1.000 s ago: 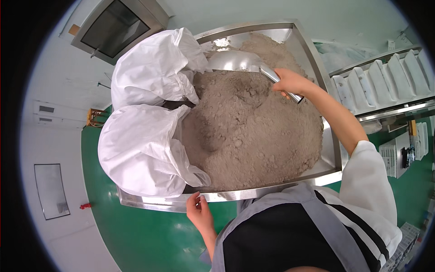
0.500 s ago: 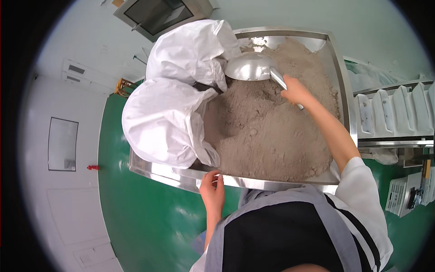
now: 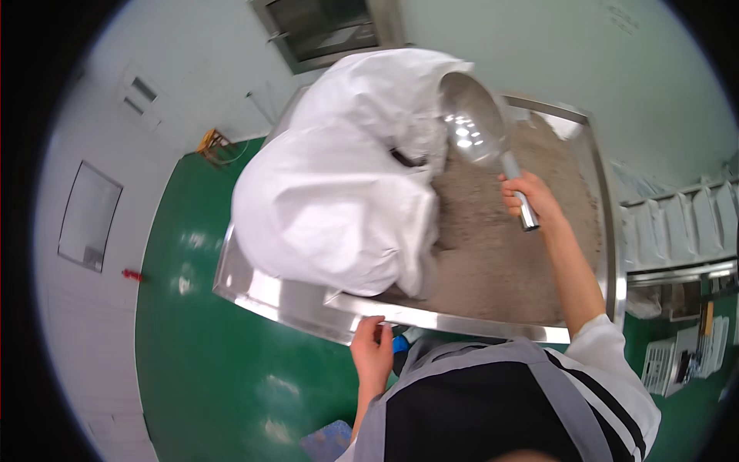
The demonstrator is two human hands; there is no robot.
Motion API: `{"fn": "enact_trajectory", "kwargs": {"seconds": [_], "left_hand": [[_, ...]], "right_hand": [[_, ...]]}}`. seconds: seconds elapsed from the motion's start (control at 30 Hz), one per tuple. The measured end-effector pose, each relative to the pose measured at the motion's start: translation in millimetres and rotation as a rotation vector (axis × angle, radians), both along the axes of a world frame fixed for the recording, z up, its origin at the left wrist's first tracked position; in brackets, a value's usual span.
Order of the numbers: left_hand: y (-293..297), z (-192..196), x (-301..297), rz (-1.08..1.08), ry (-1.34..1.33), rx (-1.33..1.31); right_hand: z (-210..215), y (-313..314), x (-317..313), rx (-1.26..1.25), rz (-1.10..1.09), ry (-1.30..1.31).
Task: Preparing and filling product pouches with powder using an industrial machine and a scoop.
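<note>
1. You are lifting the metal scoop (image 3: 473, 115) now: half a second ago its bowl was lying low on the grey powder (image 3: 493, 254), and now it is tilting up against the open mouth of the upper white sack (image 3: 385, 100). That suggests the load is going into the sack rather than being dug out.
2. Your right hand (image 3: 527, 196) is wrapping the scoop's handle, fingers curled tight around it, with the handle's end sticking out below your fist.
3. Your left hand (image 3: 373, 350) is resting on the near rim of the steel tray (image 3: 308, 304), fingers folded over the edge and pinching nothing else; it has stayed on that rim.
4. The scoop is looking shiny and bare inside, light glinting off its bowl; you cannot tell whether powder remains in it.
5. The lower white sack (image 3: 331, 208) is lying slumped over the tray's left side, just beside the powder.
</note>
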State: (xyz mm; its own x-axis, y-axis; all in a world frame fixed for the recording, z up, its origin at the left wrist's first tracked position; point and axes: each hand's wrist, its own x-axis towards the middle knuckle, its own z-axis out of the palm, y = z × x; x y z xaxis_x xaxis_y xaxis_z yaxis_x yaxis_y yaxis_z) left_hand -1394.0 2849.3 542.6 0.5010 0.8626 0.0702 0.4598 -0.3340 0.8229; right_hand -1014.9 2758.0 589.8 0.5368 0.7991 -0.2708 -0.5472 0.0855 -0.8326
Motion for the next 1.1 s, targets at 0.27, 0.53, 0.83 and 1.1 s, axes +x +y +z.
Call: {"fn": "enact_trajectory", "kwargs": {"seconds": [0.27, 0.53, 0.83, 1.1], "left_hand": [[133, -14, -140, -0.069, -0.043, 0.066], [216, -55, -319, 0.271, 0.002, 0.03], [224, -45, -308, 0.153, 0.16, 0.043], [257, -35, -299, 0.07, 0.22, 0.034]], "right_hand": [[93, 171, -144, -0.248, -0.307, -0.776], [85, 205, -65, -0.755, -0.389, -1.222], [21, 225, -30, -1.116, -0.245, -1.493], [36, 197, -36, -1.221, -0.242, -1.607]]}}
